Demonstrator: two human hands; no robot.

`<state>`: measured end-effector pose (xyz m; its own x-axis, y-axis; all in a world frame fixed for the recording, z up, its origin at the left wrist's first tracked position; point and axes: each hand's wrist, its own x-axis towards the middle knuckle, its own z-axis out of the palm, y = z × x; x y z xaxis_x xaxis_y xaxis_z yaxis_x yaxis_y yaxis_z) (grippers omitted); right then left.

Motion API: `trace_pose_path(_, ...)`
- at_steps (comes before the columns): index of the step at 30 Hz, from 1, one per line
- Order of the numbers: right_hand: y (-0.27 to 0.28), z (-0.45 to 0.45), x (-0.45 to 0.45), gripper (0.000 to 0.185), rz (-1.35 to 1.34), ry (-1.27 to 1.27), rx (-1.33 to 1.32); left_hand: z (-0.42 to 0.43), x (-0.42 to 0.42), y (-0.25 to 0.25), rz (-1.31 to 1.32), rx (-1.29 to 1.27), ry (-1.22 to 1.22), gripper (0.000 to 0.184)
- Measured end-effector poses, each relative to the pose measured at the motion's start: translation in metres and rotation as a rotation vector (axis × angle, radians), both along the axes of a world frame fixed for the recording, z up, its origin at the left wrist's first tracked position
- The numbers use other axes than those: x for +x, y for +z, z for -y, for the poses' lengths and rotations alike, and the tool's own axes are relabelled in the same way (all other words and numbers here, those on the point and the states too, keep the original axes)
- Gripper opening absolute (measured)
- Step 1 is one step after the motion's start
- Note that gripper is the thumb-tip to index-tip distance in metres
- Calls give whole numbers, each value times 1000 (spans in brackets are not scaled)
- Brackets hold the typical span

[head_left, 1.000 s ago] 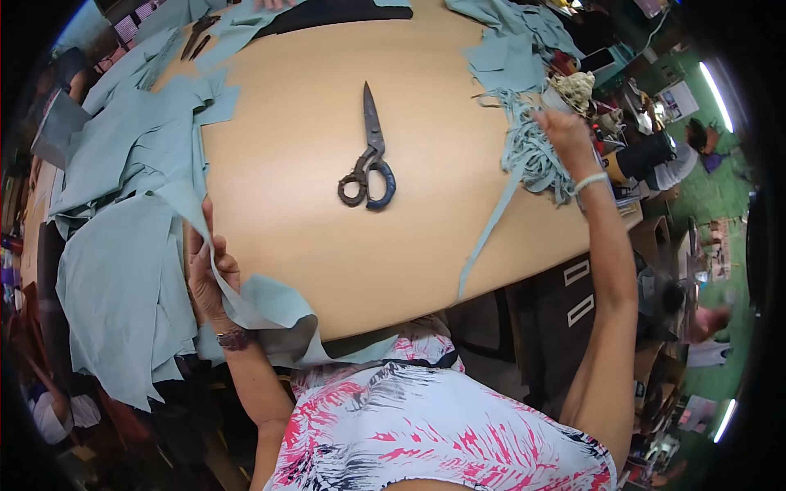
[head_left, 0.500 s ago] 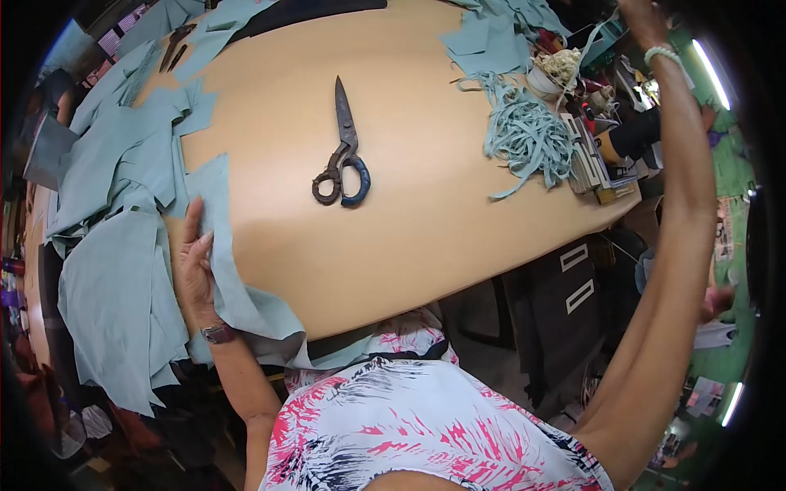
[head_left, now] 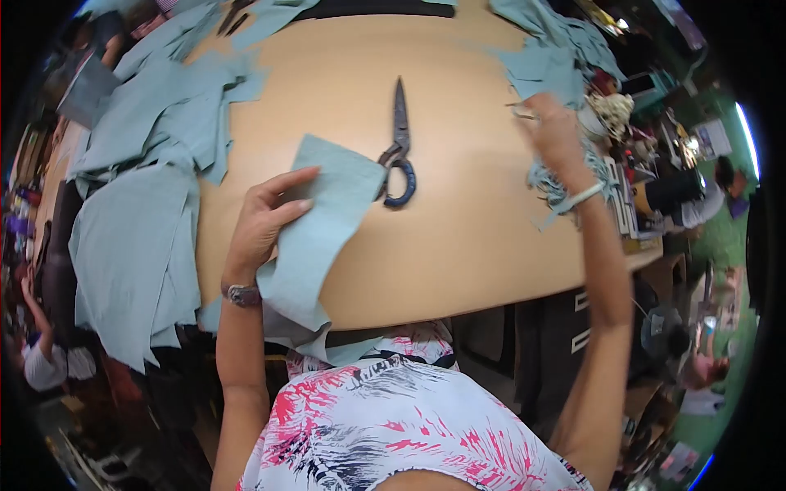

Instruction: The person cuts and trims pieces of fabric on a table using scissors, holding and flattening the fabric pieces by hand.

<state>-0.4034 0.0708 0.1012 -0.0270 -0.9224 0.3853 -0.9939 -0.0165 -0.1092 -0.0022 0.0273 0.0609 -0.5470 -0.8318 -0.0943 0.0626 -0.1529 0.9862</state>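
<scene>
A person in a pink-and-black print top [head_left: 393, 417] works at a wooden-topped table [head_left: 458, 262], the left hand [head_left: 270, 214] grasping a pale blue-green fabric piece [head_left: 332, 209] by its left edge. The cloth lies slantwise before the worker, its upper right corner covering part of the handles of a pair of tailor's shears [head_left: 400, 123], blades pointing to the far side; its lower end curls over the table's near edge. The right hand [head_left: 555, 135], a blur from where I stand, is half-curled above a tangle of narrow fabric strips [head_left: 546, 184]; whether its fingers grip one, I cannot tell. A wristwatch [head_left: 242, 295] circles the left wrist, a pale bracelet [head_left: 580, 197] the right. Larger cut pieces [head_left: 143, 245] drape over the table's left side; near the right hand sits a tub of cream scraps [head_left: 610, 113].
</scene>
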Motion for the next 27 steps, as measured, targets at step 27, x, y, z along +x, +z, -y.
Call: trace_pose_path(27,-78,-60,185,32,193,-155,157,-16,41,21,106,-68,-29,31)
